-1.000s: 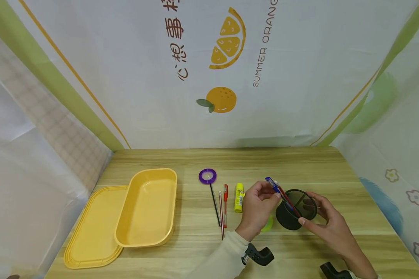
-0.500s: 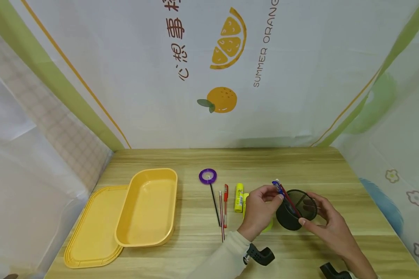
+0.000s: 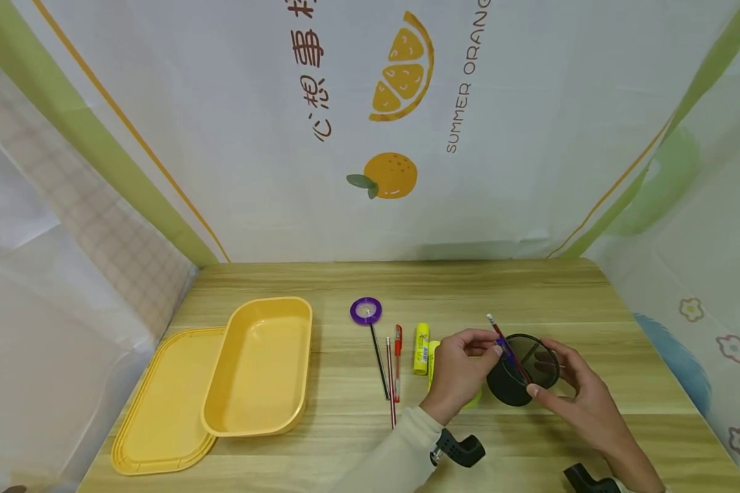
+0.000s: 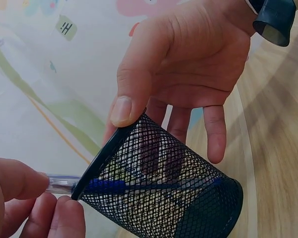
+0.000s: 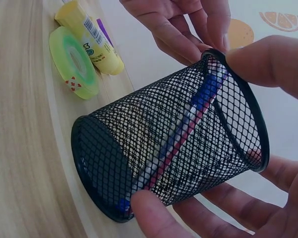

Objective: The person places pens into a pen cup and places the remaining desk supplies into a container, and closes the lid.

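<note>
My left hand (image 3: 459, 370) pinches the upper end of a blue pen (image 4: 62, 182) at the rim of a black mesh pen holder (image 3: 507, 387). Most of the pen is inside the holder, seen through the mesh in both wrist views. A dark red pencil (image 3: 497, 327) with a white eraser end leans in the same holder and sticks out past the rim. My right hand (image 3: 582, 390) grips the holder, thumb at the near rim and fingers around the far side. The holder is tilted with its mouth towards my left hand.
Left of my hands lie yellow glue sticks (image 3: 422, 349), a red pen (image 3: 398, 342), a striped pencil (image 3: 390, 383), a dark pencil (image 3: 379, 359) and a purple ring (image 3: 354, 311). A green tape roll (image 5: 62, 49) lies near the holder. A yellow box (image 3: 255, 376) overlaps its lid (image 3: 166, 404).
The blue pen has gone down into the holder, and my left hand has moved slightly right with it. My right hand and the holder have stayed in place.
</note>
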The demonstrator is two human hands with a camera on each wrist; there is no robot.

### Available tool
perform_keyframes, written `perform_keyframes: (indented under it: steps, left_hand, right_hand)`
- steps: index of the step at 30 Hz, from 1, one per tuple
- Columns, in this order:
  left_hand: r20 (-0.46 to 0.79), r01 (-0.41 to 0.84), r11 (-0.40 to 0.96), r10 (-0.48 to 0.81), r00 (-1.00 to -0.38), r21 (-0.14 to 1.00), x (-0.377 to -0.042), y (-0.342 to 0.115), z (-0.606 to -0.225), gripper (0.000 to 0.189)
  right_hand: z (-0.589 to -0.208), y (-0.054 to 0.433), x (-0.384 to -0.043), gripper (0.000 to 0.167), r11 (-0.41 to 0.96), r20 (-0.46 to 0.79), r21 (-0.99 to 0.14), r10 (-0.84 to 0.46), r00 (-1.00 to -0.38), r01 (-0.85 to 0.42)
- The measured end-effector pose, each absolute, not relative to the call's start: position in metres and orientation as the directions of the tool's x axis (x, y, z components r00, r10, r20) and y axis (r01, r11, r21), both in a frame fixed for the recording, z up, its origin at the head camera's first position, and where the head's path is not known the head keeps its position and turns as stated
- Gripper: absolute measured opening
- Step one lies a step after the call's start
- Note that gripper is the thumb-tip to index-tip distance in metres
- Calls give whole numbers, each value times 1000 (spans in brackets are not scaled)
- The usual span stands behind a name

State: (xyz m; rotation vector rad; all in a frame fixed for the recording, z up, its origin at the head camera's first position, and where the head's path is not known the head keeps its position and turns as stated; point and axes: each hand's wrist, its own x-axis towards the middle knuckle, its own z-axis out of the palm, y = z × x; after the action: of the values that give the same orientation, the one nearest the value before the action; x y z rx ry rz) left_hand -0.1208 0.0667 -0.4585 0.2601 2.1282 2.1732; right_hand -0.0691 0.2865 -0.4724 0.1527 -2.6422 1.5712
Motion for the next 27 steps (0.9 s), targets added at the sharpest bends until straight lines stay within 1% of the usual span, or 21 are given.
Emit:
perform_keyframes:
  steps: [11,16,22,27]
  left_hand:
    - [42,30,-66,185,-982,997,-119,62,-458,16]
    - [36,16,-111,178,-983,994,-121,54,-455,19]
    - [43,11,-180,174,-984,984,-122,40,-448,18]
    - [53,30,-168,132,-990,985,-123,26,-444,17]
  right_hand:
    - [-473,287,-69,79,478,107,-870,-49,-993,-117]
    - [-472,287,-69,79,481,95,-870,-46,-994,-106]
    - [-472,287,-69,79,486,106,-866,-48,-993,-116]
    - [-472,288,-69,79,491,93,-865,-46,-995,-103]
